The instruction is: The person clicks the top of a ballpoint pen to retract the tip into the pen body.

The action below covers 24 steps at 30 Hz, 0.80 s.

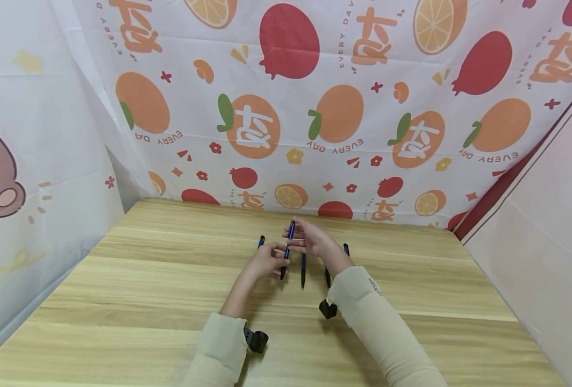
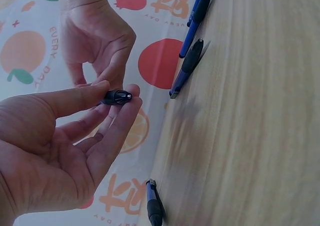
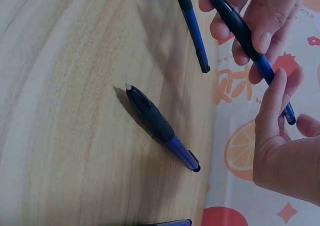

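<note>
Both hands hold one blue pen (image 1: 290, 236) with a black grip, up above the wooden table. My left hand (image 1: 265, 262) pinches its black grip part between thumb and fingers, as the left wrist view shows with the pen tip (image 2: 129, 96) facing that camera. My right hand (image 1: 317, 242) has thumb and fingers around the pen's blue upper end, seen in the right wrist view (image 3: 289, 113). Under the hands, a similar pen (image 1: 303, 271) lies on the table. Another pen (image 1: 261, 241) lies behind the left hand, partly hidden by it.
Beside the right wrist, more blue and black pen parts (image 1: 346, 249) show on the wooden table (image 1: 136, 279), partly covered by the forearm. A white cloth printed with fruit (image 1: 291, 107) hangs along the table's far edge. Pale walls or curtains stand at both sides.
</note>
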Each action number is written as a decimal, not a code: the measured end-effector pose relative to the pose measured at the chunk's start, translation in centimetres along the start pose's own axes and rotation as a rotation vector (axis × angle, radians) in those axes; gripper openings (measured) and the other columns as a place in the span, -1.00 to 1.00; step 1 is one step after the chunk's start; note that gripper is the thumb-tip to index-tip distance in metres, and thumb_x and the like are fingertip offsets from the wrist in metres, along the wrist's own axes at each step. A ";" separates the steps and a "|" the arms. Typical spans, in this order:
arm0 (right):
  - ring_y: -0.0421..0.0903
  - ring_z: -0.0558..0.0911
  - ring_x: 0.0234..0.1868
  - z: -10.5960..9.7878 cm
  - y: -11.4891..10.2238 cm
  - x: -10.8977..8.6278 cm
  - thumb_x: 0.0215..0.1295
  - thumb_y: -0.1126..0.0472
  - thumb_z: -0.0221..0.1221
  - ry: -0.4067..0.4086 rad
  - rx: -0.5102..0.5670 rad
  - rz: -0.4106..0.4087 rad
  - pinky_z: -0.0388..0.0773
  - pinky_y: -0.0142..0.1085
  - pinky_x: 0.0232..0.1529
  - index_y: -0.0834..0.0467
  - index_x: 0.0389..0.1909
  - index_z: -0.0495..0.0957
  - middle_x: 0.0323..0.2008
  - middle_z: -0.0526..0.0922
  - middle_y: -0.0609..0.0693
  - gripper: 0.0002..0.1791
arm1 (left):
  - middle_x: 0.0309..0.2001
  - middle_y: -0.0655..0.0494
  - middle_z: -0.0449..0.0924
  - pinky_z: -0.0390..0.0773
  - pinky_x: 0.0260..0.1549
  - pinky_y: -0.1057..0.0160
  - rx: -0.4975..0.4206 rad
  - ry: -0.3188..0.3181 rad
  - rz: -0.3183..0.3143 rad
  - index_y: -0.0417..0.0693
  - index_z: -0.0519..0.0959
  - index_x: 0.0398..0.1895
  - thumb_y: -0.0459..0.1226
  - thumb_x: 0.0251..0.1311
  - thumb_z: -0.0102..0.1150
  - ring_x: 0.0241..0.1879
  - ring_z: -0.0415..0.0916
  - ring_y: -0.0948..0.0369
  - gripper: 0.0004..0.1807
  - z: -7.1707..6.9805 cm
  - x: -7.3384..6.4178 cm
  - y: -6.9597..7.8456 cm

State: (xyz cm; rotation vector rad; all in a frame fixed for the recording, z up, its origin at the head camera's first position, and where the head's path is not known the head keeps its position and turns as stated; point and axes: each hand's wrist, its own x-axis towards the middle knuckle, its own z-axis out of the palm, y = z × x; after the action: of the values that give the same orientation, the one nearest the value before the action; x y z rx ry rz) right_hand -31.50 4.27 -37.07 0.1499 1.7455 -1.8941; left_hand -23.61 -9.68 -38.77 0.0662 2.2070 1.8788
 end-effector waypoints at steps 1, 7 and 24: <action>0.13 0.43 0.11 0.0 0.0 0.0 0.41 -0.11 -0.15 0.002 0.001 0.001 0.52 -0.22 -0.07 0.30 0.07 0.42 0.03 0.51 0.17 -0.44 | -0.19 -0.32 0.50 0.61 -0.42 0.05 0.002 -0.001 0.002 -0.42 0.34 0.05 -0.53 0.19 0.05 -0.29 0.56 -0.17 -0.65 0.0 0.0 0.1; -0.11 0.56 -0.42 0.0 0.1 0.3 0.39 -0.16 -0.17 0.018 0.022 0.011 0.57 -0.34 -0.33 0.30 0.02 0.44 -0.20 0.59 0.08 -0.41 | -0.17 -0.32 0.49 0.61 -0.42 0.05 -0.004 0.002 -0.006 -0.39 0.35 0.05 -0.53 0.18 0.05 -0.29 0.57 -0.16 -0.65 0.1 0.2 -0.2; -0.24 0.41 -0.67 0.4 0.2 0.7 0.36 -0.12 -0.09 0.056 0.070 0.025 0.52 -0.43 -0.52 0.26 -0.13 0.47 -0.33 0.61 0.02 -0.51 | -0.32 -0.15 0.49 0.61 -0.47 0.09 -0.017 0.042 -0.002 -0.41 0.37 0.04 -0.56 0.14 0.06 -0.34 0.56 -0.17 -0.64 0.3 0.6 -0.1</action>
State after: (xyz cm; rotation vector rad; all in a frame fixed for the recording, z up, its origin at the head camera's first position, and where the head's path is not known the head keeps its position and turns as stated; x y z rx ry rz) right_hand -31.86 3.70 -37.50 0.2513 1.7062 -1.9513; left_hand -24.06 -9.27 -39.04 0.0219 2.2171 1.9149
